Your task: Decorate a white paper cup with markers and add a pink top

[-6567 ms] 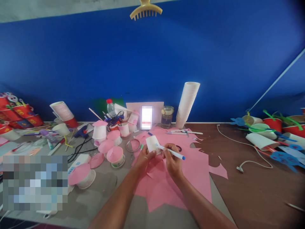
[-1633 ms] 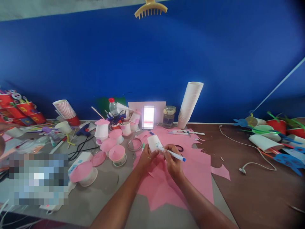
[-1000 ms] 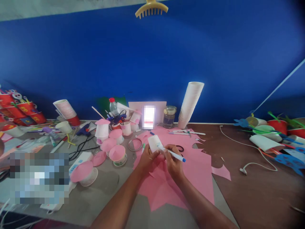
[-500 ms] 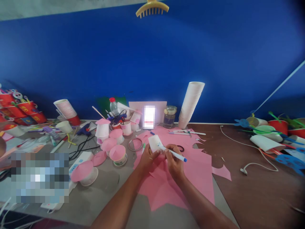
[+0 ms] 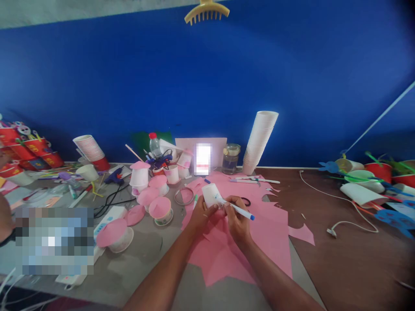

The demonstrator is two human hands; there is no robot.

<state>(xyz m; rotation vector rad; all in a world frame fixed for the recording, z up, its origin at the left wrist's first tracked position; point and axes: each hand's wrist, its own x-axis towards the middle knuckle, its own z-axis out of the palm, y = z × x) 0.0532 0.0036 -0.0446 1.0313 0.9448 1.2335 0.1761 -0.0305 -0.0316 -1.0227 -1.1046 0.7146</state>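
Left hand (image 5: pixel 203 212) has its fingers clamped on a small white cup (image 5: pixel 210 192), held tilted just above the pink paper (image 5: pixel 264 246), roughly centre of the counter (image 5: pixel 147 276). Right hand (image 5: pixel 238 218) has its fingers closed around a white marker (image 5: pixel 241 211), blue end pointing out to the right, tip end at the cup's side. Can't tell from here if the tip touches. Small bluish marks show on the cup's side, too small to read.

Pink paper lies under both hands, edges jagged; a loose pink scrap (image 5: pixel 302 234) sits just off its right edge. More pens (image 5: pixel 254 180) lie across its far part. Dark loop (image 5: pixel 246 201) just beyond the right hand.

Left of the hands: cups with pink cone tops, the nearest cone-topped cup (image 5: pixel 160 208) standing beside a thin ring (image 5: pixel 184 196). Power strip (image 5: pixel 112 214) and blue glue gun (image 5: pixel 115 176) further left. Back by the blue wall (image 5: pixel 201 77): bright screen (image 5: pixel 203 159), glass jar (image 5: pixel 231 160), tall leaning stack of white cups (image 5: pixel 260 141). White cable (image 5: pixel 355 221) curves across the brown surface (image 5: pixel 350 268) on the right. Part of another person (image 5: pixel 4 218) shows at the far left edge.
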